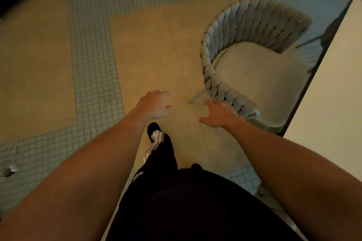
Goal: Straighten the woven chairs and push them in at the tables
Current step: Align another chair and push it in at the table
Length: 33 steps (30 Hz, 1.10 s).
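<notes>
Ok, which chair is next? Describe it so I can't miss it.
Find the pale table along the right edge. The chair sits beside it, angled, not yet pushed in. Its thick grey braided back curves round a plain cream seat, and the right hand is at its near end.

At centre frame our left hand [154,105] hangs loose over the floor [49,60]; our right hand [219,114] reaches beside the woven chair [254,60] by the table [333,94] at right.
</notes>
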Motion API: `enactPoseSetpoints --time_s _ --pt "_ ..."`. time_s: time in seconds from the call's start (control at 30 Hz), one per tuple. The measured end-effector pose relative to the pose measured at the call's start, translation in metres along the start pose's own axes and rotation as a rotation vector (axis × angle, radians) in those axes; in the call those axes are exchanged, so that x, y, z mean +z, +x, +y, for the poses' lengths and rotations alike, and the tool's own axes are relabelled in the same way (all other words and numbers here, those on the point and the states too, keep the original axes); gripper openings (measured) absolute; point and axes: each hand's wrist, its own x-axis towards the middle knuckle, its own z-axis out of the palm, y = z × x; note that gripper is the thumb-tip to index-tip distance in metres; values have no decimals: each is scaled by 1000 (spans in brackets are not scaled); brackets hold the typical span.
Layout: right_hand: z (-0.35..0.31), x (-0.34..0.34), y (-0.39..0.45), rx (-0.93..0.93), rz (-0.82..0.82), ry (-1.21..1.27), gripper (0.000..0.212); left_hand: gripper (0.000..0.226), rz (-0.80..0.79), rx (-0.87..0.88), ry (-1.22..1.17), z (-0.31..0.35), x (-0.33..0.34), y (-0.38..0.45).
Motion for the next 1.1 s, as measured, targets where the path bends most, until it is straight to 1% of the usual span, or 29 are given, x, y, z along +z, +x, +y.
enactPoseSetpoints --time_s 0.17,0.3,0.5,0.67,0.8,0.97,1.1 --pt "-25 -39 58 37 -4 58 82 69 -37 58 45 -33 -49 62" --pt "-46 -70 106 125 28 151 84 70 -63 116 118 -58 -96 113" --pt "-70 -109 146 233 87 266 84 74 -145 210 212 -71 -154 172" --pt "-68 -133 179 320 152 292 83 73 -151 302 277 -57 -195 224" --pt "-56 -155 213 380 226 351 76 65 -145 385 360 -41 -225 277" --pt "-32 -189 251 483 239 428 79 63 -164 463 400 -9 -261 338" --pt "-13 -214 267 553 257 522 72 64 -195 514 438 21 -285 378"
